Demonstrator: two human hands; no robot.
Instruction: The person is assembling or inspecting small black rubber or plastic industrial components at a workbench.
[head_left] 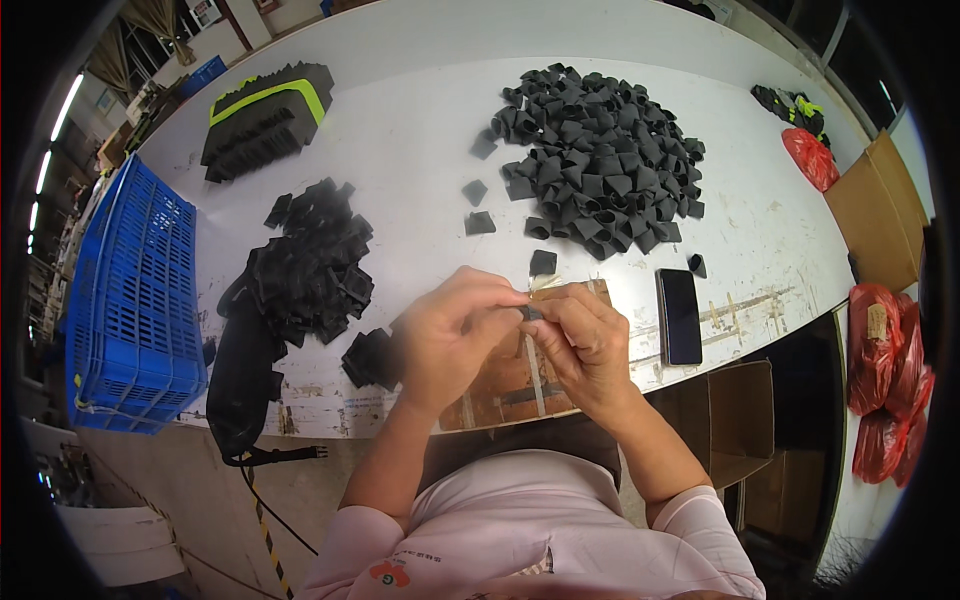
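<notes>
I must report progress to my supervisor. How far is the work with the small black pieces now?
Seemingly done: a large heap of folded black pieces lies upper right. In hand: left hand and right hand pinch one small black piece over a cardboard sheet. Probably left: the flat black pile at left. Roughly midway.
</notes>
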